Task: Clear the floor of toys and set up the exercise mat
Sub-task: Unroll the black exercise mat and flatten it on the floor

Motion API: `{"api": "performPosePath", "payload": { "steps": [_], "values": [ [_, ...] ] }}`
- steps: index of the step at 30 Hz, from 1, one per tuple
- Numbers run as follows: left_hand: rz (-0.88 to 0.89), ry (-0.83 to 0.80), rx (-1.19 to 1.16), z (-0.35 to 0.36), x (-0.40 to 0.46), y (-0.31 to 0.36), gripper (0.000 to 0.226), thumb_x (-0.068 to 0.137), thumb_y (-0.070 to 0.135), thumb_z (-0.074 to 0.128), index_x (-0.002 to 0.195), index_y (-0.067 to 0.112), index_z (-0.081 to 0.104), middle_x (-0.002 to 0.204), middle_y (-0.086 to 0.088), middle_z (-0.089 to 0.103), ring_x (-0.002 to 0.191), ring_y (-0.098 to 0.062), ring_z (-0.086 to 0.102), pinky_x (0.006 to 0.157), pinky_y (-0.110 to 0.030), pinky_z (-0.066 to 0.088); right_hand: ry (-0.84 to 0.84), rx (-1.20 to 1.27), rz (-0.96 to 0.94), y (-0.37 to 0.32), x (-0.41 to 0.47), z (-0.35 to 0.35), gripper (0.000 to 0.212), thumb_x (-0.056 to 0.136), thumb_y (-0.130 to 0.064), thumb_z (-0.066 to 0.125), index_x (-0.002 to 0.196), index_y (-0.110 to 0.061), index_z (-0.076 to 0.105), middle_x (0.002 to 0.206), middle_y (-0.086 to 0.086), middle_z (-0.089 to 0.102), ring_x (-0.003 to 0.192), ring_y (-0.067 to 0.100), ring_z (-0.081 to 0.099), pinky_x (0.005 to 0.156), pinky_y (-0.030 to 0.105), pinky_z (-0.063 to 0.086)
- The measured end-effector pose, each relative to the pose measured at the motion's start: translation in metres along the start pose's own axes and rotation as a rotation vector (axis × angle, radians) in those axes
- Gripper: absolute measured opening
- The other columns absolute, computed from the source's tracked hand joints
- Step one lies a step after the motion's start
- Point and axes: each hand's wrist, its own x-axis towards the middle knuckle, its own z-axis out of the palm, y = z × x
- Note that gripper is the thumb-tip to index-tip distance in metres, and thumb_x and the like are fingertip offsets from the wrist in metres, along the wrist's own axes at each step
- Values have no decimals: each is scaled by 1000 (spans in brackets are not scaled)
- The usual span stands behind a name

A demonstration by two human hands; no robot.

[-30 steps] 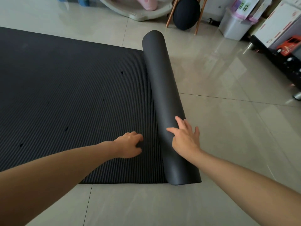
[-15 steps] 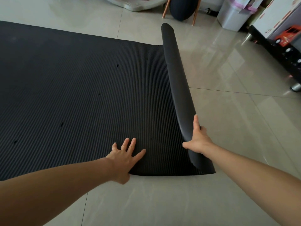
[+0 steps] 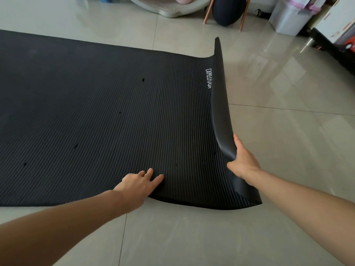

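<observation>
The exercise mat lies almost fully unrolled on the tiled floor, ribbed side up, stretching away from both hands. Only its last strip, just beyond the right hand's fingers, curls upward, showing the smooth underside.

The left hand rests flat on the ribbed surface near the mat's closest edge, fingers straight and together, pressing it down. The right hand holds the upturned end from outside: its fingers lie along the smooth back of the curl, while the thumb reaches under the lifted edge. The grip looks light, more a guiding hold than a squeeze.

The mat appears to be thick foam, soft and light, yet springy; the curled end probably wants to roll back from memory. It bends freely, so a pinch at one corner would likely leave the far corner standing. A better hold seems to be flat palms pushing the curl outward along its length, or bending it briefly the other way. The glossy tiles may let the mat slide, so the left hand's downward press looks useful as an anchor.

Beyond the fingers, a chair and bin stand against the wall.
</observation>
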Motion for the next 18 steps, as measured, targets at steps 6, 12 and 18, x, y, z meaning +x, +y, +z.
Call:
{"api": "performPosePath", "payload": {
  "steps": [6,12,18],
  "values": [
    [-44,-30,14,7,-14,-25,76,91,4,40,147,23,-8,156,-16,5,135,-28,33,79,-30,48,-68,202,-44,-16,5,7,95,79,4,55,144,-45,7,127,2,51,83,17,56,58,24,43],
    [-60,-75,-86,16,-7,-15,83,88,13,46,146,24,-12,155,-16,-6,143,-33,8,106,-39,33,-37,354,105,28,18,-32,57,76,1,56,129,-19,44,104,5,58,85,22,57,66,30,46],
    [43,-119,-162,15,12,1,94,85,59,45,144,27,-21,149,-11,-32,137,-30,-29,112,-51,-11,-92,309,224,80,26,-38,20,88,-11,60,107,-5,62,108,16,65,94,31,61,86,41,50]
  ]
}}
